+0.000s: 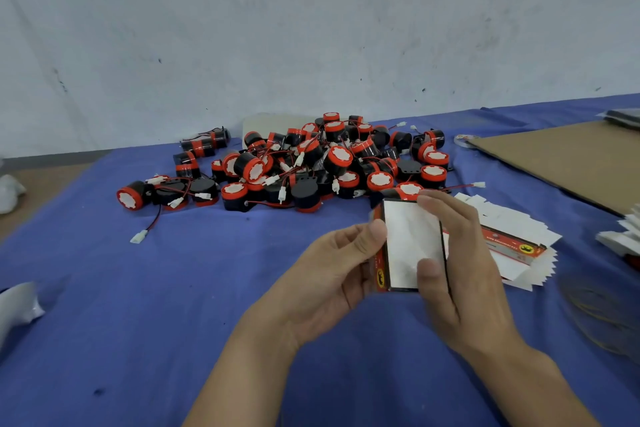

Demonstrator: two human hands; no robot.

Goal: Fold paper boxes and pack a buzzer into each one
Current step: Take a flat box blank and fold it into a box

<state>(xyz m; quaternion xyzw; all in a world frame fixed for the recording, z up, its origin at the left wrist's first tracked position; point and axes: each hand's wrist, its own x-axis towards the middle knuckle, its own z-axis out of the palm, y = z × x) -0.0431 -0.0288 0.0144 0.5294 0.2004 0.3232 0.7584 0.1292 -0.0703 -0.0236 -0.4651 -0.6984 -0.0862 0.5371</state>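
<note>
Both hands (398, 263) grip one flat box (412, 246); buzzers (311, 163) uncountable.

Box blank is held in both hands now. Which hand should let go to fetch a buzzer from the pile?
Probably the left hand. It only pinches the box blank's left edge and faces most of the buzzer pile; the right hand wraps the blank's right side and could likely hold it alone.

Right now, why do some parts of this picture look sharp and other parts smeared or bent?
Head view: the pile of buzzers is fairly crisp under soft, even light with weak shadows; the left hand, right hand and the paper box they hold are slightly motion-blurred; the yellowish loops at lower right are smeared; the wide lens bows the blue cloth's far edge.
</note>
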